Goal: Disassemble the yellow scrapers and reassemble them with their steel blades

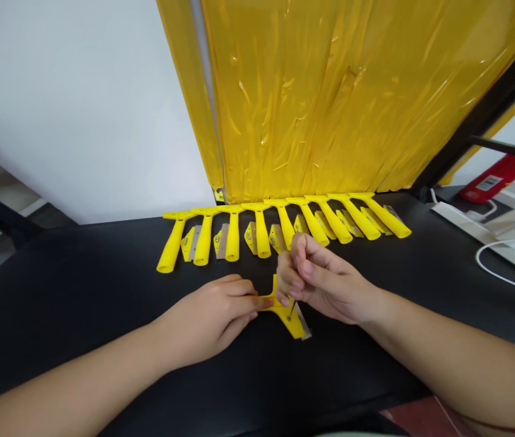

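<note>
You were looking down at a black tabletop point(57, 315), and your two hands were close together on it. Your left hand point(209, 321) was curled, its fingers closed over the handle of a yellow plastic razor scraper point(290, 318). The scraper lay on the tabletop right in front of you, between your hands, with its head angled toward the lower right. A steel blade point(304, 325) stuck out along the far edge of that head. Your right hand point(319, 279) was bunched above the head, its fingertips point(287, 285) pinched around a thin metal shaft point(293, 306), and the shaft ran down to a screw point(289, 317) in the head. Your fingers hid the rest of that tool, so you could not tell what it was. Beyond your hands, yellow scraper handles point(262, 237) lay in a fanned row, with yellow blade heads point(189, 244) set among them. Behind them hung a yellow plastic sheet point(330, 103). Off to the right were a red box point(508, 164) and a white cable point(494, 267)
</note>
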Demonstrator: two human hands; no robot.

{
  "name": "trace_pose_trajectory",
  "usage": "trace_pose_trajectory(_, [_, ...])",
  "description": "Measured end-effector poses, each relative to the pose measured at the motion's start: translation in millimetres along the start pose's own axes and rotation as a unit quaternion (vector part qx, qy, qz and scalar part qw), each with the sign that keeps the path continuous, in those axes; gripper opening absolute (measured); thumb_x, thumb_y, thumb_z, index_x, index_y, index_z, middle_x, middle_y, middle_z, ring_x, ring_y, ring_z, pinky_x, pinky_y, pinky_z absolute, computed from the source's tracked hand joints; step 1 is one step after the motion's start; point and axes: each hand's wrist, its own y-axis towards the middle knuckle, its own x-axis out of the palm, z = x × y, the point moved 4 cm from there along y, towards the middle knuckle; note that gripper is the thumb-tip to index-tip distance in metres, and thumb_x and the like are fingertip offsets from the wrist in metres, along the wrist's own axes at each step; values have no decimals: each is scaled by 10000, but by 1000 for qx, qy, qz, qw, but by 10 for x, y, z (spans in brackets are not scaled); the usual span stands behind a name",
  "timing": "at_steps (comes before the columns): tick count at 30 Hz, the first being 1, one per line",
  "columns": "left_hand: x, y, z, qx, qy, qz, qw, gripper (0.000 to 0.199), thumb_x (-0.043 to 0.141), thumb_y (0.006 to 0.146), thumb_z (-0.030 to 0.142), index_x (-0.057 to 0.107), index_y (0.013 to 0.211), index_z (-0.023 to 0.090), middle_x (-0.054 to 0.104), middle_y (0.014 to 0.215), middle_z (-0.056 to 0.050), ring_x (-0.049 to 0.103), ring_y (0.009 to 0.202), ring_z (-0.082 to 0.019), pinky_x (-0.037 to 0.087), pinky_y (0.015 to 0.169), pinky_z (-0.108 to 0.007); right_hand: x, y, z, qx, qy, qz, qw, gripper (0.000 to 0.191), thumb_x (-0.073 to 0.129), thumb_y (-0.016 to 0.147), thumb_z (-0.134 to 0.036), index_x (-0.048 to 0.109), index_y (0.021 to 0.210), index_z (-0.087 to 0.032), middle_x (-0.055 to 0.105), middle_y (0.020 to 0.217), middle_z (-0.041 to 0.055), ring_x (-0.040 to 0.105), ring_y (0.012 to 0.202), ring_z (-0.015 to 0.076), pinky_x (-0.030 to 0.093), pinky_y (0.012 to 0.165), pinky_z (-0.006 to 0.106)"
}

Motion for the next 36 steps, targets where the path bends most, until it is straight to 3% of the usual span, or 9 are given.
trace_pose_trajectory(3, [2, -3, -5, -4, -3, -2, 1000, 341, 466, 1063, 171, 679, 1298, 296, 669, 1030, -33, 625, 935, -189, 539, 865, -327, -47, 7, -1, 10, -41, -10, 999, 181, 658, 1023, -338, 634, 915, -195, 567, 934, 19, 583, 840, 150, 472, 769, 321])
trace_pose_trajectory(5, [-2, -1, -4, -7, -3, -4, 1000, 335, 464, 1062, 170, 691, 1276, 292, 666, 1023, -34, 624, 930, -189, 538, 851, -322, -22, -1, 24, 30, -45, -31, 998, 290, 574, 1067, -389, 680, 910, -170, 553, 816, 12, 561, 761, 142, 465, 763, 325])
trace_pose_trajectory(10, [-11, 3, 9, -8, 0, -3, 1000, 375, 470, 1060, 171, 666, 1351, 303, 659, 1013, -31, 619, 940, -191, 538, 857, -321, 42, -18, 72, 34, 47, 10, 998, 377, 450, 1083, -578, 589, 991, -239, 281, 557, -111, 270, 522, 106, 403, 677, 288])
trace_pose_trajectory(17, [3, -10, -12, -14, -5, -9, 1000, 340, 465, 1069, 188, 700, 1293, 288, 665, 1035, -44, 618, 946, -194, 534, 863, -322, -15, 5, 30, 30, -1, 17, 999, 353, 608, 1035, -469, 610, 832, -181, 560, 811, 4, 544, 741, 144, 454, 733, 321])
trace_pose_trajectory(22, [-14, -7, -17, -11, 0, 0, 1000, 381, 466, 1069, 182, 668, 1369, 299, 666, 1027, -40, 621, 942, -188, 535, 857, -314, 23, -21, 37, 55, 37, 21, 998, 343, 446, 1093, -543, 564, 978, -242, 297, 537, -113, 278, 513, 108, 383, 666, 290])
trace_pose_trajectory(26, [-16, -12, -15, -3, 1, 6, 1000, 394, 478, 1063, 173, 662, 1387, 305, 667, 1023, -39, 622, 927, -183, 539, 843, -307, 17, -16, 9, 27, 15, 15, 999, 282, 685, 995, -463, 515, 930, -247, 448, 713, -63, 421, 641, 117, 420, 714, 293])
trace_pose_trajectory(30, [-18, -12, -13, 6, 1, 11, 1000, 397, 475, 1066, 173, 657, 1395, 301, 673, 1030, -47, 625, 930, -186, 546, 837, -309, -46, 1, 5, 27, -7, 21, 999, 270, 640, 1021, -411, 636, 870, -187, 549, 883, 18, 553, 793, 153, 467, 742, 324])
trace_pose_trajectory(33, [-20, -15, -18, 8, 9, 14, 1000, 382, 462, 1069, 172, 672, 1369, 280, 677, 1035, -54, 624, 937, -191, 550, 838, -315, -22, -9, 11, 36, 3, -2, 999, 389, 466, 1098, -461, 679, 926, -185, 430, 642, -44, 457, 614, 127, 438, 709, 313])
trace_pose_trajectory(36, [-12, -24, -33, 11, 21, 16, 1000, 367, 452, 1073, 178, 681, 1349, 258, 680, 1043, -61, 623, 954, -199, 554, 860, -330, 17, -18, -1, 37, 29, 7, 999, 276, 536, 1065, -515, 600, 1034, -248, 346, 608, -91, 329, 552, 112, 409, 686, 288])
